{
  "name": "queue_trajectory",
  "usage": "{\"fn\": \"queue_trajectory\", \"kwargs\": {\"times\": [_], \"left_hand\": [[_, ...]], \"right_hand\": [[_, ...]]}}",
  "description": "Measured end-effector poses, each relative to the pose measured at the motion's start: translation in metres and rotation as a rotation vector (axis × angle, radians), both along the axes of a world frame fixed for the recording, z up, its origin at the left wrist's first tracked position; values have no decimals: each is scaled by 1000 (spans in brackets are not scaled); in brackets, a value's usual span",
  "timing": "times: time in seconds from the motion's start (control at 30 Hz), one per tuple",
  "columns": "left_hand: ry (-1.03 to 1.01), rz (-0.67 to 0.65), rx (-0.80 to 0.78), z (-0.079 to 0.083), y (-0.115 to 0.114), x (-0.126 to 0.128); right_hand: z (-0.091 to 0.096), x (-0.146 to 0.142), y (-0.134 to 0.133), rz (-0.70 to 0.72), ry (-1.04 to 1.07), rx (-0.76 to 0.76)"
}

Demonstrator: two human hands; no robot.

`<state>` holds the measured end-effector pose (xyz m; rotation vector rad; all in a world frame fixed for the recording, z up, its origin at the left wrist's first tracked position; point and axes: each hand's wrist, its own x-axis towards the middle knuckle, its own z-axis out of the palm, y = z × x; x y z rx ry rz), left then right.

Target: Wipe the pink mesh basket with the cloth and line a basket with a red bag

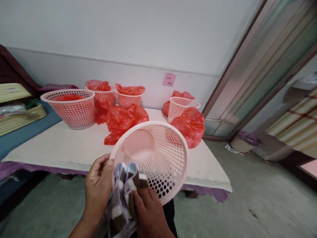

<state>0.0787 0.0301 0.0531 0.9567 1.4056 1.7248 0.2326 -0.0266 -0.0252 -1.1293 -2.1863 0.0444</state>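
I have the left hand [99, 180] pinching the rim of the pink basket [143, 145], which tilts mouth-first toward me at the lower middle of the frame; the right hand [151, 206] grasps the striped cloth [123, 198] bunched at the rim's lower left. I can't tell whether the basket touches the counter [61, 148]. To work this well, I would keep the left grip firm so the rim doesn't swing, hold the cloth gathered so no fold snags in the mesh, and press lightly, since the thin plastic would probably flex. The counter has a white top and a purple cover [210, 193] along its front edge; four more baskets [80, 115] and red bags [127, 119] stand toward its back. A pink note [169, 79] is on the pale wall [148, 33] above. Grey floor [247, 198] fills the lower right, with a bin [241, 145] at the right and a curtain [294, 124] beyond.
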Motion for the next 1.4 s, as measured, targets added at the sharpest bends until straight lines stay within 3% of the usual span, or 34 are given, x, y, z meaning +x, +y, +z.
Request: {"fn": "queue_trajectory", "kwargs": {"times": [0.1, 0.17, 0.3, 0.37, 0.5, 0.63, 0.7, 0.87, 1.07, 1.2, 1.4], "left_hand": [[-58, -18, -71, -10, -16, 4], [-126, -56, -101, -16, -25, 4], [-80, -40, -121, -22, -30, -7], [-65, -30, -93, -25, -29, -14], [-68, -42, -38, -32, -29, -21], [10, -84, -8, -29, -30, -12], [41, -56, 47, -25, -29, -9], [140, -25, 124, -15, -19, -11], [157, 42, 70, -7, -10, -13], [158, 17, 80, -2, 0, -13], [68, -176, 7, 6, 8, -12]], "right_hand": [[20, -13, 3, -10, 244, -37], [33, -20, 5, 60, 352, -139], [39, -21, 13, 207, 348, -320], [29, -15, 25, 131, 172, -304], [-2, 6, 65, -167, -271, -311], [-11, 21, 89, -315, -320, -364], [-4, 18, 83, -257, -275, -388], [21, 8, 34, 143, -74, -462], [18, 23, -3, -57, -467, -192], [4, 26, -7, -7, -440, -91], [-16, 12, -6, 4, -351, -59]]}}
